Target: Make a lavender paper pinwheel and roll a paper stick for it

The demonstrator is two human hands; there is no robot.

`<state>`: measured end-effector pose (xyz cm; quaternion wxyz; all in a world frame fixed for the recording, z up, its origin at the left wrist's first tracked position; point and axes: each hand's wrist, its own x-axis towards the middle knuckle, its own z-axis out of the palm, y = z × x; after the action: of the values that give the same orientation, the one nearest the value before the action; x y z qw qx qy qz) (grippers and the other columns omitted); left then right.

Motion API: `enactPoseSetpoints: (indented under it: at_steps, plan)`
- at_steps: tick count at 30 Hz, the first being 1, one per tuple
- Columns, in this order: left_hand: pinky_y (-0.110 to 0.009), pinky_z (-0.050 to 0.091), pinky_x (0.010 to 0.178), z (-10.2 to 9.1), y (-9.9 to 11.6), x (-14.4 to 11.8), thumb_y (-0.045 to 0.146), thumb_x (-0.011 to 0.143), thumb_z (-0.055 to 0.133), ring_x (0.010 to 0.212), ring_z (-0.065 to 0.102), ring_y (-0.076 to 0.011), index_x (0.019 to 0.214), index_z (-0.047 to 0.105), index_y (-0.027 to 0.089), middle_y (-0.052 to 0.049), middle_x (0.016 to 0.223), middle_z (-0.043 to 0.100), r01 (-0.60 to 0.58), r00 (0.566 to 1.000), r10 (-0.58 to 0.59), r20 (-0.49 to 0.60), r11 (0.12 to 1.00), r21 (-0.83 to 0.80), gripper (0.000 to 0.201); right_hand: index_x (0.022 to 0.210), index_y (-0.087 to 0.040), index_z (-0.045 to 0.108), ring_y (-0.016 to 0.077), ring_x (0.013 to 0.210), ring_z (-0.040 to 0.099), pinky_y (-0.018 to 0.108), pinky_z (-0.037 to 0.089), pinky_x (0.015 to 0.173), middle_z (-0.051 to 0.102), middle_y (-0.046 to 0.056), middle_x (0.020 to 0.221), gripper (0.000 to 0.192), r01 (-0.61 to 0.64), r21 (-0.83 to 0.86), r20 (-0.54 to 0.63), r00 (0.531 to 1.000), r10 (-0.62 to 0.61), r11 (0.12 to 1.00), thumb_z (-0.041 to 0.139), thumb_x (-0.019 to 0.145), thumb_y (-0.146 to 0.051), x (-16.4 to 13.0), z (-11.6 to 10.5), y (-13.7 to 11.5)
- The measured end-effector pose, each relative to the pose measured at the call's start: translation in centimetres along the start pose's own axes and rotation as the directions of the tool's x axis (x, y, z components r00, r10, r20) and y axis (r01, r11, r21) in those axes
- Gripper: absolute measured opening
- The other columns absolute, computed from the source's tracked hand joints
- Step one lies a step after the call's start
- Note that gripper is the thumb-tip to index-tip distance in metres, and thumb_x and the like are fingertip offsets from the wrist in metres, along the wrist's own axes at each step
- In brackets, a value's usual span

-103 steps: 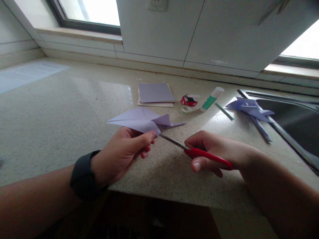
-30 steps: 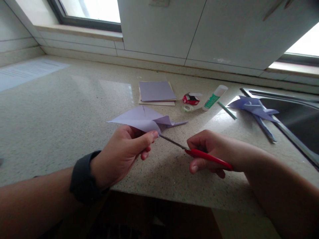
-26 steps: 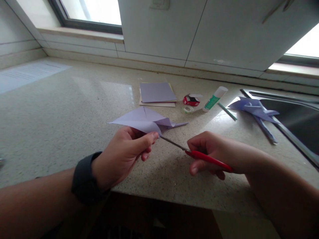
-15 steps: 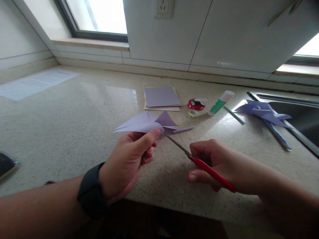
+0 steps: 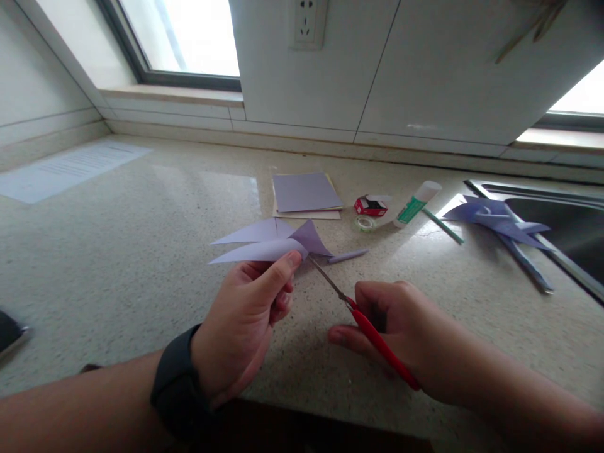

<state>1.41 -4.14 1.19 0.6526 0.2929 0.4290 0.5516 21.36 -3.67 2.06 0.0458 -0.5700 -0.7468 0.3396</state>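
A speckled stone countertop point(image 5: 117, 251) runs under a bright window, with white tiled wall and a power socket point(image 5: 306, 22) behind it, and the rim of a steel sink point(image 5: 566, 207) at the far right.

Close to the near edge, the left hand point(image 5: 245, 321), a dark band point(image 5: 177, 384) on its wrist, pinches a folded lilac paper point(image 5: 264, 242) between thumb and fingers. The fingers are closed on the paper's near right corner, and the sheet fans away from them to the left and slightly upward, its pointed tips clear of the counter. A thin paper strip point(image 5: 348, 255) trails off just beyond the thumb tip, to the right.

The right hand point(image 5: 401, 333) is curled shut around the red handles of a pair of scissors point(image 5: 363, 318). The blades look nearly closed; I cannot tell for sure. Their long axis runs diagonally from that hand up and to the left, so the tips sit right beside the left thumb, at the paper's pinched corner. Whether steel touches paper there is too fine to make out. The paper lies up and left of the right hand's fingers, and the left hand is the nearer of the two to it, being the one gripping it.

Farther out past both hands lie a stack of paper sheets point(image 5: 306, 195), a small red box point(image 5: 370, 206), a tape roll point(image 5: 364, 223), a glue stick point(image 5: 418, 202), a green stick point(image 5: 442, 225), and a finished lilac pinwheel point(image 5: 500, 220) by the sink. A printed sheet point(image 5: 70, 170) lies far off left.
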Motion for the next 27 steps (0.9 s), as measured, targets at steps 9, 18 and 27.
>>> enactPoseSetpoints:
  at_steps: [9,18,27]
  plan:
    - [-0.017,0.028,0.045,0.16,0.07,-0.06,0.034,0.08,0.083,0.05,0.031,-0.0057,0.067,0.056,0.017,0.006,0.06,0.045,-0.003,1.0,0.003,-0.01,1.0,-0.003,0.034,0.065,-0.021,0.051,0.0104,0.05,0.034,0.026,0.029,0.044,0.048,-0.003,0.055,0.062,-0.016,0.034,-0.008,1.0,0.017,0.999,0.065,0.073,-0.081,0.04,-0.01,-0.07]
    - [-0.018,0.028,0.044,0.15,-0.01,-0.04,0.034,0.08,0.083,0.05,0.032,-0.0056,0.068,0.056,0.017,0.006,0.059,0.045,-0.012,1.0,0.012,-0.011,1.0,0.013,0.034,0.064,-0.022,0.049,0.0107,0.05,0.035,0.026,0.028,0.044,0.046,-0.004,0.054,0.062,-0.028,0.043,-0.005,1.0,0.028,0.999,0.065,0.072,-0.081,0.21,0.08,-0.34]
    - [-0.018,0.028,0.044,0.12,0.0,-0.11,0.034,0.079,0.083,0.049,0.031,-0.0058,0.069,0.059,0.017,0.006,0.058,0.045,-0.013,1.0,0.014,-0.019,1.0,0.014,0.031,0.065,-0.021,0.05,0.0107,0.05,0.035,0.026,0.029,0.044,0.048,-0.003,0.055,0.063,-0.021,0.017,-0.024,0.999,0.022,1.0,0.063,0.073,-0.082,0.17,0.28,0.05]
